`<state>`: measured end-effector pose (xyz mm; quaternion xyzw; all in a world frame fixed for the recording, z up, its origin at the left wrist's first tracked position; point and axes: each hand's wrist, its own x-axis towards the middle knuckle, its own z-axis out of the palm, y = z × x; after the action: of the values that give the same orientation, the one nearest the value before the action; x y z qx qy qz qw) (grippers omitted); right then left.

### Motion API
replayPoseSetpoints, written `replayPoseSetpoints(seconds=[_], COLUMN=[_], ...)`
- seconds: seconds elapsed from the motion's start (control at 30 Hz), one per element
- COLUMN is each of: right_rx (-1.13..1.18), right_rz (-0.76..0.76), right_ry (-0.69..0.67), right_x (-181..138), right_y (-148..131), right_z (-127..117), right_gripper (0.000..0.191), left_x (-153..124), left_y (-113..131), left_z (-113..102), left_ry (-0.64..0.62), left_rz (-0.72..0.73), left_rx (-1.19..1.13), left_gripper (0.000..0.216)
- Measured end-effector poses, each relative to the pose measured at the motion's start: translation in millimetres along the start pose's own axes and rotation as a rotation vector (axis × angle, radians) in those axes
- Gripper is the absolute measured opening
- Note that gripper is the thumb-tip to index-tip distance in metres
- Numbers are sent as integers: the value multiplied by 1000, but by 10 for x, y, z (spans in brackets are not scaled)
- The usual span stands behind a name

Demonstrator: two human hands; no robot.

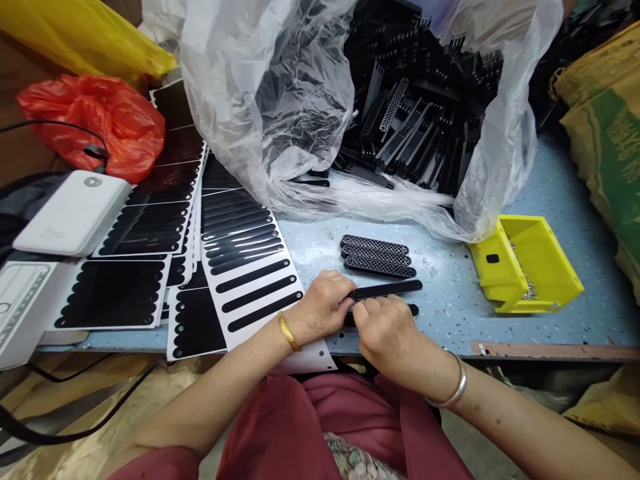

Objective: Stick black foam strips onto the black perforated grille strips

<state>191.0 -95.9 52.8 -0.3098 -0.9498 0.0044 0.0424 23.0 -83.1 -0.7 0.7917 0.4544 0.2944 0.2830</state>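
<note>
My left hand [327, 301] pinches the near-left end of a flat black bar [395, 288] with rounded ends. Curled against that same end is my right hand [385, 337]; its fingertips are mostly hidden behind its knuckles. A second black bar [414, 310] lies partly covered under the right hand. Just beyond the hands, several black bars with a lattice face [377, 257] lie side by side on the blue speckled table [315, 243]. Left of my left hand is a white sheet [260, 283] of black strip stickers, some spots on it bare.
A clear plastic bag [300, 100] spills over with black plastic parts [415, 127] at the back. A yellow bin [525, 267] with small metal pieces stands right. More sticker sheets [113, 290], a white power bank [75, 212] and a red bag [100, 127] crowd the left.
</note>
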Motion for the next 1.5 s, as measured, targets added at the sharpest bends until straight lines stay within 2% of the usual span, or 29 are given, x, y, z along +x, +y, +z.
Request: replayPoseSetpoints(seconds=[0.17, 0.3, 0.5, 0.73, 1.17, 1.5], right_rx=[58, 184, 373, 426, 362, 207], right_rz=[194, 274, 308, 321, 295, 247], right_ry=[226, 305, 298, 315, 314, 403], right_x=[-78, -109, -136, -89, -35, -22], right_y=[-33, -8, 74, 156, 169, 119], right_z=[228, 285, 224, 241, 285, 368], right_gripper=[24, 26, 26, 21, 22, 28], left_x=[1, 9, 12, 9, 23, 44], left_y=[13, 5, -8, -19, -18, -24], left_z=[-4, 1, -2, -6, -17, -21], left_ry=[1, 16, 42, 45, 37, 56], left_rz=[-7, -5, -26, -26, -24, -56], left_rx=[3, -7, -54, -79, -98, -138], left_gripper=[13, 13, 15, 15, 17, 17])
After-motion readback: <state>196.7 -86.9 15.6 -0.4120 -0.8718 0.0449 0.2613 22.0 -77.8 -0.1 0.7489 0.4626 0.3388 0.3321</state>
